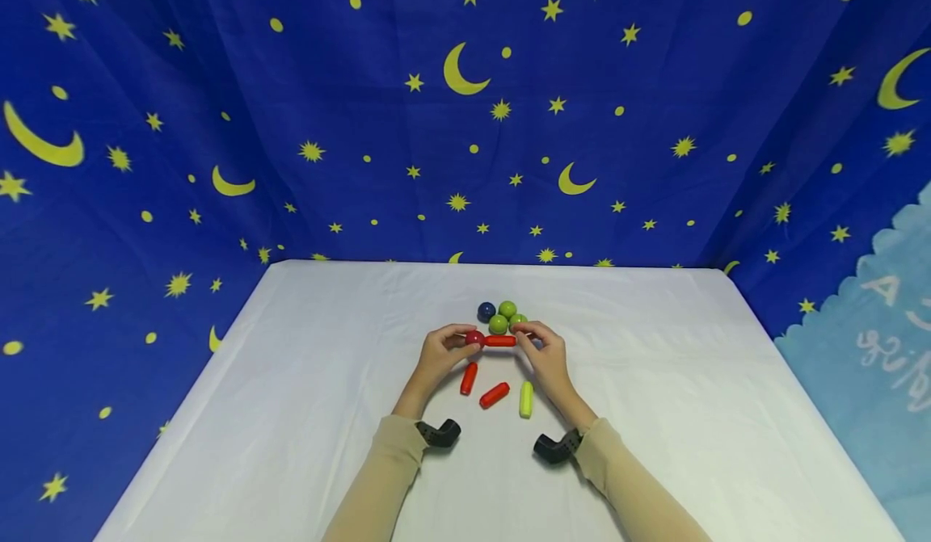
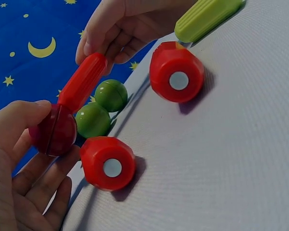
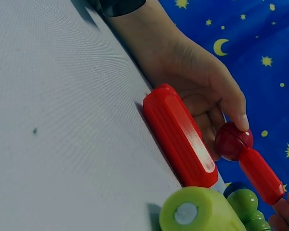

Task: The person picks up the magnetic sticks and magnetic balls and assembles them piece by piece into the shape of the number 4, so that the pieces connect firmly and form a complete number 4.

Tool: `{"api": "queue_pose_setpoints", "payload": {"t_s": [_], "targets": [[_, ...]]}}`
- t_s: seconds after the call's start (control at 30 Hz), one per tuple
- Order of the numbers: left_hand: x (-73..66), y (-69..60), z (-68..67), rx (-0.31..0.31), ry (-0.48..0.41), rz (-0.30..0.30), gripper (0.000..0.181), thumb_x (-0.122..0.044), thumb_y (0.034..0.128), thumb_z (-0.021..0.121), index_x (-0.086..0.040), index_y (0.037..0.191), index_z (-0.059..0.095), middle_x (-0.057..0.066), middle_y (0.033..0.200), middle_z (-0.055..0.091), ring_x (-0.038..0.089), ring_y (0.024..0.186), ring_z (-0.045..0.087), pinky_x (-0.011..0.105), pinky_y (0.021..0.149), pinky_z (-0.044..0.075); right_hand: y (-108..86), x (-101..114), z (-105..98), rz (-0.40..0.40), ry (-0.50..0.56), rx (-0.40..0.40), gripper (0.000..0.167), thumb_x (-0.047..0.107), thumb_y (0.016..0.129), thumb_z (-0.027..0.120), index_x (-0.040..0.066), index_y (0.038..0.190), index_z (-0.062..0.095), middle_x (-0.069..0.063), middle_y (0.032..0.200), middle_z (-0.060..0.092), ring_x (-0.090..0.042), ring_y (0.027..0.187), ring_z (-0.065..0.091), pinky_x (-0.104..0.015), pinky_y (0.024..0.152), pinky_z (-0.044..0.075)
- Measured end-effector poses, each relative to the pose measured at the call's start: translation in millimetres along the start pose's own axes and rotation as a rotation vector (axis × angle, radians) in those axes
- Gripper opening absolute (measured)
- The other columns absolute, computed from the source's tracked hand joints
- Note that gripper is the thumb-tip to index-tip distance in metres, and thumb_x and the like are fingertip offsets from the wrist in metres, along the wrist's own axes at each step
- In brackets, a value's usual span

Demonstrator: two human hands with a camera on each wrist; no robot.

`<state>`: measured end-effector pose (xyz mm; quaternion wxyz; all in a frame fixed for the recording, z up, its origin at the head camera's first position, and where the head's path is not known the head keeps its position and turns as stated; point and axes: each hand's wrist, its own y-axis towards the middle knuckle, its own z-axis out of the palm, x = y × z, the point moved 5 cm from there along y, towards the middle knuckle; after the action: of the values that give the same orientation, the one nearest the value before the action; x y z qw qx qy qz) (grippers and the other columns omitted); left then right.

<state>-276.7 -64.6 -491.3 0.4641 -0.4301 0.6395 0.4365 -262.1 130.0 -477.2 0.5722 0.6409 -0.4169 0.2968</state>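
Note:
My left hand (image 1: 439,358) grips a dark red ball (image 2: 54,131) between thumb and fingers. A red magnetic rod (image 1: 499,341) extends from the ball, its near end touching it. The far end of that rod is pinched by my right hand (image 1: 547,356), whose fingers show at the top of the left wrist view. Just beyond the hands sit several green balls (image 1: 507,309) and a dark blue ball (image 1: 486,312). Between the forearms lie two more red rods, the left one (image 1: 469,379) and the middle one (image 1: 494,396), plus a yellow-green rod (image 1: 527,400).
A white cloth covers the table (image 1: 291,413). Behind it hangs a blue curtain (image 1: 407,130) with yellow moons and stars. At the right is a light blue panel (image 1: 873,340) with white lettering. Black curved wrist mounts, one of them on the left (image 1: 440,434), sit at both cuffs.

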Motion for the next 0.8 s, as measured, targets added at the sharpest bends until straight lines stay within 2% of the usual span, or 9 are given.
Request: {"api": "queue_pose_setpoints", "payload": {"t_s": [0.3, 0.47, 0.6, 0.8], "targets": [[1.0, 0.9, -1.7, -0.003, -0.019, 0.013, 0.04, -0.007, 0.0841, 0.07, 0.012, 0.118, 0.059, 0.027, 0.115, 0.063, 0.019, 0.093, 0.064, 0.016, 0.083, 0.049, 5.2, -4, -1, -0.019, -0.01, -0.049, 0.018, -0.009, 0.085, 0.061, -0.017, 0.1, 0.064, -0.032, 0.095, 0.066, -0.04, 0.088, 0.06, -0.022, 0.081, 0.048], [0.7, 1.9, -1.5, -0.007, -0.016, 0.021, 0.039, -0.006, 0.0839, 0.07, 0.011, 0.117, 0.06, 0.027, 0.114, 0.064, 0.019, 0.093, 0.064, 0.018, 0.085, 0.049, 8.1, -3, -2, -0.042, -0.028, -0.044, 0.019, -0.01, 0.083, 0.063, -0.016, 0.101, 0.064, -0.032, 0.095, 0.066, -0.043, 0.089, 0.06, -0.037, 0.083, 0.051], [0.1, 2.2, -1.9, -0.019, -0.015, 0.023, 0.038, -0.007, 0.0841, 0.07, 0.011, 0.117, 0.06, 0.026, 0.114, 0.064, 0.019, 0.093, 0.064, 0.023, 0.088, 0.05, 9.8, -3, -1, -0.051, -0.043, -0.038, 0.021, -0.011, 0.081, 0.064, -0.016, 0.101, 0.064, -0.031, 0.096, 0.066, -0.044, 0.091, 0.061, -0.051, 0.084, 0.048], [0.7, 2.0, -2.3, -0.031, -0.013, 0.017, 0.039, -0.008, 0.0847, 0.069, 0.011, 0.117, 0.06, 0.026, 0.114, 0.064, 0.02, 0.093, 0.063, 0.029, 0.091, 0.051, 11.0, -5, -1, -0.05, -0.046, -0.027, 0.022, -0.012, 0.08, 0.065, -0.017, 0.102, 0.063, -0.033, 0.098, 0.065, -0.046, 0.093, 0.06, -0.058, 0.085, 0.046]]}}
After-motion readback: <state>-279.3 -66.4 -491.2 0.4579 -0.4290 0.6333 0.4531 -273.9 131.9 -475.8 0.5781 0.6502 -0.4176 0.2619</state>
